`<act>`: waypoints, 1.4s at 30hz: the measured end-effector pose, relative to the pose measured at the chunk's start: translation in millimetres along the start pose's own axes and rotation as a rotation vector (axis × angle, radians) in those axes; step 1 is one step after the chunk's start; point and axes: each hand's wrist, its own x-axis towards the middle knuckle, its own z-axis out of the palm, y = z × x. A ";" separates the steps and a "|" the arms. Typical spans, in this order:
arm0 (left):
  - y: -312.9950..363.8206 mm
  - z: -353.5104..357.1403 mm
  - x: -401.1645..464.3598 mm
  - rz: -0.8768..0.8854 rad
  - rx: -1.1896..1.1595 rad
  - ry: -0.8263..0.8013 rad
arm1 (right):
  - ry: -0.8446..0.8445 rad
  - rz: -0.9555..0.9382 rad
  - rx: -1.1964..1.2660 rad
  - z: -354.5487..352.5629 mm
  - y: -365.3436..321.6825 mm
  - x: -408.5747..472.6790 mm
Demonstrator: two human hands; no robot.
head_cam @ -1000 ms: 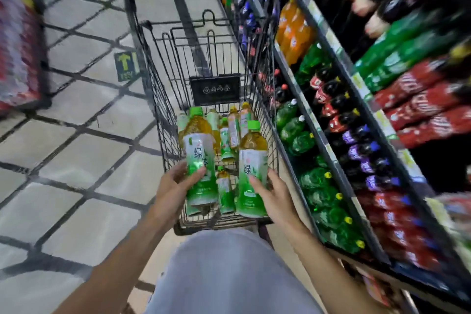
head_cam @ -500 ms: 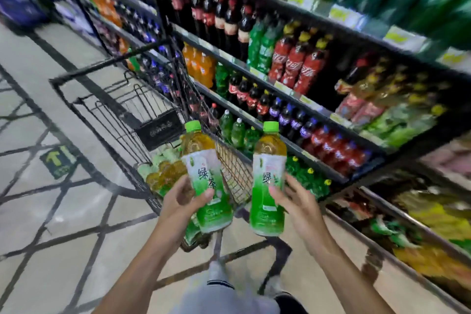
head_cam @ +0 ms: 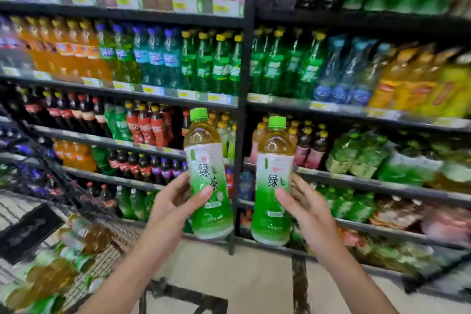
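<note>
I hold two green-tea bottles upright in front of the drinks shelves. My left hand (head_cam: 171, 208) grips the left bottle (head_cam: 207, 160) low on its white-and-green label, thumb across the front. My right hand (head_cam: 307, 208) grips the right bottle (head_cam: 274, 160) the same way from its right side. Both bottles have green caps and amber tea showing above the labels. They stand side by side, a little apart, at about the height of the third shelf.
A black shelf upright (head_cam: 242, 120) runs between the two bottles behind them. Shelves (head_cam: 153, 89) packed with soda and tea bottles fill the background. The wire shopping cart (head_cam: 107, 245) with several more tea bottles (head_cam: 51, 275) sits at lower left. Pale floor tiles (head_cam: 254, 275) lie below.
Both hands lifted the two bottles out of the cart and raised them. My view swung right from the cart to face the shelves.
</note>
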 end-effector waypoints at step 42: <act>211.3 431.8 327.6 0.806 0.215 -0.244 | 0.137 -0.727 -0.201 -373.4 -250.7 293.8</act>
